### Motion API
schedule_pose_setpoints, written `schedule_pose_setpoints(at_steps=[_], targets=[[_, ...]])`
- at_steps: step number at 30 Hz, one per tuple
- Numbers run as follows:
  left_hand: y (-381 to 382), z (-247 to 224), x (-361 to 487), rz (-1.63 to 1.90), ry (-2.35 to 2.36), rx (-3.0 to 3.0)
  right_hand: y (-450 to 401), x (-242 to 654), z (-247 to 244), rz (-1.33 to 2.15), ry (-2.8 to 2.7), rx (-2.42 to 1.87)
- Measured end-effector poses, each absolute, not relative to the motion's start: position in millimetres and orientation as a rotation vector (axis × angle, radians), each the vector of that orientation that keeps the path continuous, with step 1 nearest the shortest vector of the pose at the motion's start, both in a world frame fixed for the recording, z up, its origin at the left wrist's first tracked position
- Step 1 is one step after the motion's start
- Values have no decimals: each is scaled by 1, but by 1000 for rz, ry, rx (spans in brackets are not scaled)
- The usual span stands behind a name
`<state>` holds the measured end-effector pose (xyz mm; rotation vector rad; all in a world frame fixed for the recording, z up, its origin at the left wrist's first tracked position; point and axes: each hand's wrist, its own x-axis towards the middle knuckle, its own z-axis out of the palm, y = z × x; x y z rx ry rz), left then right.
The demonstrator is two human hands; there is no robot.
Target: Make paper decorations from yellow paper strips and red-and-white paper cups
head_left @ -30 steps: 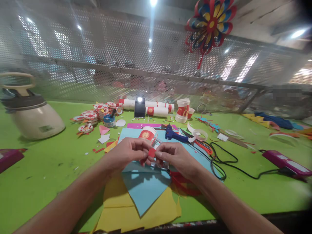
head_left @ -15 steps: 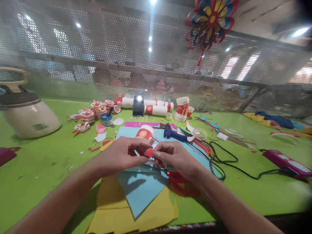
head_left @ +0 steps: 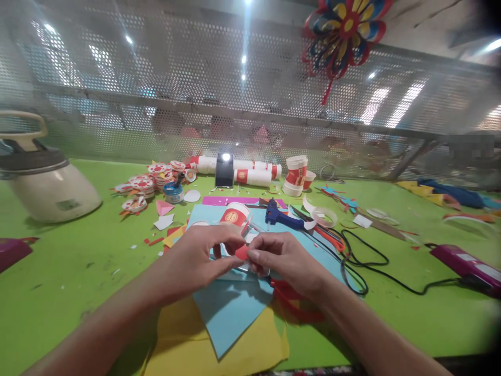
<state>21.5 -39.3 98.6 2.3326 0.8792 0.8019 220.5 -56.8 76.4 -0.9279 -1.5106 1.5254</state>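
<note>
A small red paper piece [head_left: 241,253] is between my two hands over the middle of the table. My right hand [head_left: 287,258] pinches its right side between thumb and fingertips. The thumb and fingers of my left hand [head_left: 205,256] close on its left edge. Under my hands lie light blue paper sheets [head_left: 235,318], on top of yellow sheets [head_left: 180,350]. Red-handled scissors [head_left: 293,303] rest below my right hand, partly covered. Just beyond my fingers a red and white paper cup [head_left: 236,215] lies tilted on the blue paper.
A blue glue gun [head_left: 284,216] with a black cord [head_left: 376,266] lies to the right, near a tape roll [head_left: 324,216]. Behind are stacked cups [head_left: 295,175], a phone [head_left: 224,172] and a blue jar [head_left: 173,192]. A large pot [head_left: 55,188] stands left; a purple power strip [head_left: 465,266] right.
The view has shifted slightly, so the scene sits a little to the right. My left fingers have moved slightly around the red paper piece; the right hand keeps its pinch.
</note>
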Motion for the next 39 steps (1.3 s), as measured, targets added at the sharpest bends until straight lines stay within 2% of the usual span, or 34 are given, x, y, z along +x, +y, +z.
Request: schedule_pose_setpoints(at_steps=[18,26,32,39], targets=[[-38,102,20,751,872,2458,-56,220,71,1435,-1567,-905],[-37,87,-5,604,1050,2418,-57,233,89,953,-1849,-1238],[-33,69,-10,522,1008,2380,-92,265,97,239,-2558,-1434],[-38,63,-12,530,1031,2501,-107,276,84,173,-2679,-1648]])
